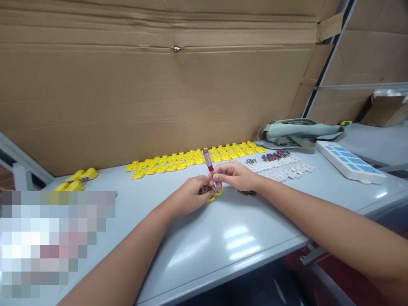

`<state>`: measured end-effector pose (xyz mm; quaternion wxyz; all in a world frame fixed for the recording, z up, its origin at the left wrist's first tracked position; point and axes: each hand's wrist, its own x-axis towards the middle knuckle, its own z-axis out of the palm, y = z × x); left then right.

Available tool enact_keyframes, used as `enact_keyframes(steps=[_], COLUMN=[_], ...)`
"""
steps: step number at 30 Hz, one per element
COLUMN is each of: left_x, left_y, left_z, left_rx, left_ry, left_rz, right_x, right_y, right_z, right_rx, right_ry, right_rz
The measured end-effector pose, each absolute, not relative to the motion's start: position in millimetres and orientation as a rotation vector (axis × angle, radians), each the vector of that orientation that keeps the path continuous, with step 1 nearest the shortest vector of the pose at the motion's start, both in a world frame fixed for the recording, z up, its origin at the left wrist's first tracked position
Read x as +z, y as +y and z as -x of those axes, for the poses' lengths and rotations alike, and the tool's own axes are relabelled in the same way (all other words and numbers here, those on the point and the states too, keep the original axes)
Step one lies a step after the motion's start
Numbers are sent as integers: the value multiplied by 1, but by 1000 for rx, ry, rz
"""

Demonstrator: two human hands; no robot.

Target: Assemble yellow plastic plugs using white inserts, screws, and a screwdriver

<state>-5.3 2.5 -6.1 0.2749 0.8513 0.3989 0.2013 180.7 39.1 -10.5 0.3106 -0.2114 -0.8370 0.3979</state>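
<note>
My right hand (235, 175) is closed in a pinch around the lower part of a screwdriver (208, 160). Its clear purple-and-red handle leans up to the left, and the metal shaft points down at a yellow plastic piece (218, 193). Against the tabletop, my left hand (192, 195) grips that yellow piece, with fingers partly covering it. Something small and white shows between the left fingers, too small to name. Behind both hands lie rows of similar yellow plastic pieces (172, 162). A small dark pile of metal bits (247, 193) sits just under my right wrist.
White connector pieces (288, 171), red and blue small parts (276, 156) and screws (251, 161) lie right of the hands. Farther right are a bag (296, 132) and a white-blue case (350, 161). More yellow pieces (76, 178) sit left. Cardboard (143, 93) walls the back.
</note>
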Motion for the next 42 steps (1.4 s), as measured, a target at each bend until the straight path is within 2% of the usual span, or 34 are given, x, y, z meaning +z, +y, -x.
enact_keyframes(steps=[17, 22, 29, 33, 42], left_x=[-8, -5, -6, -10, -4], left_y=[3, 5, 9, 8, -1], left_z=[3, 3, 1, -3, -14], left_rx=[582, 754, 1103, 1128, 1160], left_ry=[1104, 1241, 1259, 1122, 969], left_rz=[-2289, -2205, -1611, -1392, -1266], right_x=[-13, -12, -12, -14, -17], right_y=[40, 41, 22, 17, 29], right_z=[-177, -179, -162, -154, -159], right_rx=[1032, 921, 712, 512, 271], right_ry=[-2128, -1992, -1994, -1931, -1918], right_rz=[531, 574, 711, 813, 860])
